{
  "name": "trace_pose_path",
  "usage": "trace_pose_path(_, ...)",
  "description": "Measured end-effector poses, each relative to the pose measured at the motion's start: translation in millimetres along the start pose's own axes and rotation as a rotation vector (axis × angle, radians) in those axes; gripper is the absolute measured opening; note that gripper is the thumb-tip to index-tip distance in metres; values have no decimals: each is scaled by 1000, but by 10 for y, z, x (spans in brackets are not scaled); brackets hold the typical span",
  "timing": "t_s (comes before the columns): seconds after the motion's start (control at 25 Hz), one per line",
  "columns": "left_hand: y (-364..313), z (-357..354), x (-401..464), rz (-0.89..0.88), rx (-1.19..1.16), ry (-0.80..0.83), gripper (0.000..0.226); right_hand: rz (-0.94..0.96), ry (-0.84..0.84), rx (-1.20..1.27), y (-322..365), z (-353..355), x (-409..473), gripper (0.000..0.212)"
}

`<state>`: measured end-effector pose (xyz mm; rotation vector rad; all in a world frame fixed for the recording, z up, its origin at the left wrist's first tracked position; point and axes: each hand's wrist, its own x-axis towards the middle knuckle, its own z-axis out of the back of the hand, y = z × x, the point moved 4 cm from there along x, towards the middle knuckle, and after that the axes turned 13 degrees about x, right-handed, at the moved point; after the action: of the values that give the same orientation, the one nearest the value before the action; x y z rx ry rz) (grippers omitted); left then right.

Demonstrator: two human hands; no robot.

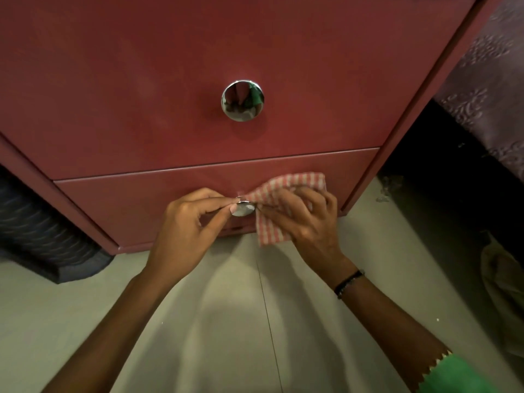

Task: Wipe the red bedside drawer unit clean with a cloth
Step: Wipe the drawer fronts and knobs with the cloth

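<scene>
The cloth (286, 199) is one soft, light, checked rag, bunched under the right hand (307, 219), whose curled fingers press it against the lower drawer front beside the lower knob (242, 209). The left hand (184, 225) pinches that knob. The red drawer unit (141, 80) looks rigid and heavy, just beyond both hands. I count two drawers, two chrome knobs, the upper knob (242, 100) above the hands.

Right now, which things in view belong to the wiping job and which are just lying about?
In use:
red drawer unit
lower knob, pinched by left hand
checked cloth, gripped by right hand

Lying about:
dark basket on the left
patterned bedcover
pale fabric on the floor
</scene>
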<state>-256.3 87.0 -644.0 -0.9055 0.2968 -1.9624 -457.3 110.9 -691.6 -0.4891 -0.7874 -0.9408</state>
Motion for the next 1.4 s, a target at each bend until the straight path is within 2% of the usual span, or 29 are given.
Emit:
trace_pose_path(0.08,10,7,-42,45,-35,-16,14,-51,119,-13,-48,-104,-331,26)
trace_pose_path(0.16,14,-3,-44,59,-45,-17,14,-135,161,-17,-60,-183,-497,28)
trace_pose_path(0.36,50,-9,-22,84,-61,-22,13,-162,10,102,347,-278,-141,24)
trace_pose_path(0.48,87,13,-78,141,-56,-75,13,-277,-68,175,548,-345,-51,25)
trace_pose_path(0.64,159,105,-169,183,-41,-119,14,-481,-90,276,724,-425,-111,53)
trace_pose_path(0.68,184,123,-184,188,-45,-118,14,-467,-97,305,802,-445,-67,52)
trace_pose_path(0.8,246,196,-225,191,45,-146,16,-230,-83,307,1074,-563,140,19)
trace_pose_path(0.96,346,281,-298,206,20,-150,18,-49,-11,162,905,-562,62,16)
trace_pose_path(1.08,356,278,-317,202,-11,-134,18,-104,51,123,458,-378,-222,16)
trace_pose_path(1.16,325,234,-297,206,-50,-119,17,-233,21,107,182,-213,-292,23)
trace_pose_path(1.24,272,185,-269,192,-71,-97,15,-301,-29,103,0,-43,-251,17)
trace_pose_path(1.4,218,100,-221,169,-85,-82,15,-114,-55,226,-25,191,125,14)
